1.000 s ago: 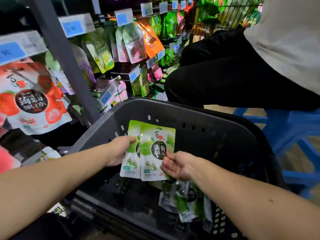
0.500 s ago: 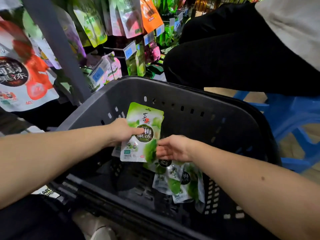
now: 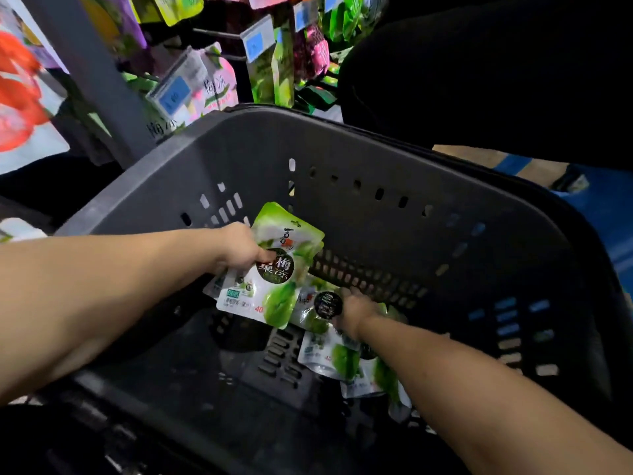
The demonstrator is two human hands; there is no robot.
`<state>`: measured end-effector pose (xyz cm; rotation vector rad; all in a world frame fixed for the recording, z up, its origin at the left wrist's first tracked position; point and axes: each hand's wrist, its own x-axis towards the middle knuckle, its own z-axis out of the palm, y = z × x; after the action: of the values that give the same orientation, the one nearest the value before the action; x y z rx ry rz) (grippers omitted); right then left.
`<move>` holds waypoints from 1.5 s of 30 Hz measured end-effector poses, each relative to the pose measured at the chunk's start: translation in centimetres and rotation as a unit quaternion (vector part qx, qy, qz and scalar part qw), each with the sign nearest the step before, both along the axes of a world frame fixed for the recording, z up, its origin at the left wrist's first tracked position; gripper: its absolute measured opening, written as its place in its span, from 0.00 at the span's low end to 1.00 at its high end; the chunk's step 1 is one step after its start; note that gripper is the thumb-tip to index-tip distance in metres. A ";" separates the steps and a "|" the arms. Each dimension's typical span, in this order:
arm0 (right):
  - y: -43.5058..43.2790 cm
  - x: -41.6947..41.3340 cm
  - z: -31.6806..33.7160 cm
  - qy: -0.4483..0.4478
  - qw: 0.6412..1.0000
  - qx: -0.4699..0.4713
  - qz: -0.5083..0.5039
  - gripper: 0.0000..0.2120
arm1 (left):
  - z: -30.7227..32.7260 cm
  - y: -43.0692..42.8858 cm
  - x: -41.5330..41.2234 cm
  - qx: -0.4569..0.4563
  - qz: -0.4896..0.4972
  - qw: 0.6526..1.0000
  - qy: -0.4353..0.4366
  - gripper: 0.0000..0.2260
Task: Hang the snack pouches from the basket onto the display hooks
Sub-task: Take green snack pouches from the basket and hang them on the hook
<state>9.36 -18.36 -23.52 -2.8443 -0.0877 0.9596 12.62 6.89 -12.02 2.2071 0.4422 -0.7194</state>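
A small stack of green-and-white snack pouches [image 3: 274,289] with a round dark label is held tilted, top edge up, by the left hand [image 3: 239,250] inside the dark grey slotted basket [image 3: 376,159]. Loose pouches [image 3: 337,358] of the same kind lie overlapping on the basket floor, just to the right.

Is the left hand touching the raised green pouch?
Touching. Head view: the left hand grips the pouch, thumb lying on its front.

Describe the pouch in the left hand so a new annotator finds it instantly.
Start at the big dark grey basket. Above its floor the left hand grips a green-and-white pouch with a dark round label. Unlike the loose pouches heaped below, it is held up, tilted.
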 end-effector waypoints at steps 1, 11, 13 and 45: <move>0.0 -0.2 -0.2 0.000 1.000 -0.006 -0.006 0.30 | -0.2 0.1 0.1 0.003 0.004 1.000 -0.003 0.19; 0.2 -0.9 -1.3 0.055 0.994 -0.055 -0.079 0.48 | -1.0 0.3 -0.1 -0.011 0.026 1.000 -0.005 0.15; 0.2 -1.2 -1.4 0.099 0.988 -0.041 -0.110 0.47 | -1.4 0.3 0.0 -0.009 0.030 1.000 0.001 0.14; 1.6 -3.2 3.8 0.179 0.692 0.543 -0.442 0.42 | -0.2 -3.5 -2.6 -0.054 -0.048 0.997 -0.029 0.42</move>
<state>6.19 -16.71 -19.75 -1.2702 0.5263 0.7625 10.00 3.41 -12.18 2.1532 0.2647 -0.7104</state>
